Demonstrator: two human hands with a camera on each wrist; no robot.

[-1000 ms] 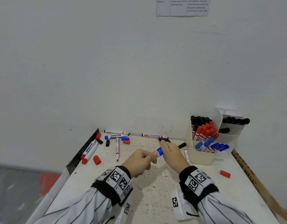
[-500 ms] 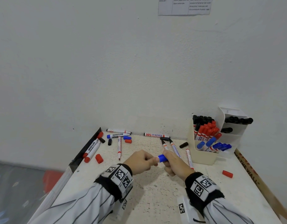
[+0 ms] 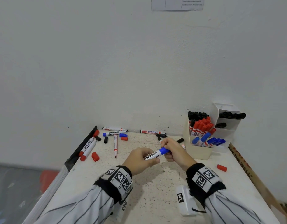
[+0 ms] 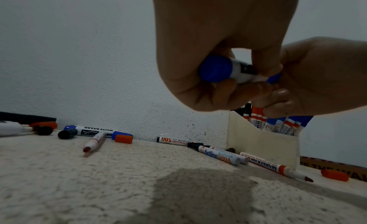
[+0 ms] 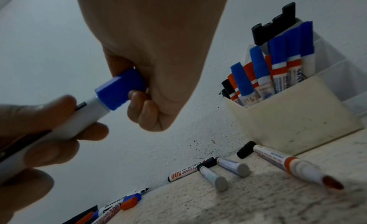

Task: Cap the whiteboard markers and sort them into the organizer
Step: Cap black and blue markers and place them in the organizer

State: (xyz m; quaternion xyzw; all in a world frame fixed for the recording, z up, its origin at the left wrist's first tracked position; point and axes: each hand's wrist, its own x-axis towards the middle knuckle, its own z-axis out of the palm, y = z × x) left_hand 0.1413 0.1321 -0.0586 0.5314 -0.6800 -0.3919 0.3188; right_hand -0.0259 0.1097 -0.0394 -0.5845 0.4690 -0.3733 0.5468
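The left hand (image 3: 140,160) is gripping the blue marker (image 3: 153,155) above the table while the right hand (image 3: 175,151) is pinching its cap (image 3: 163,150) — best pushing straight along the barrel until seated — then dropping it in the organizer (image 3: 199,151).

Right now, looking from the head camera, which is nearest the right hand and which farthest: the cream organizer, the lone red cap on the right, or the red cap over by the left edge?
From the right hand:
1. Cream organizer, just right of the hand, by the wall.
2. Lone red cap, farther right, nearer the person.
3. Red cap at the left edge, far across the table, past the left hand.
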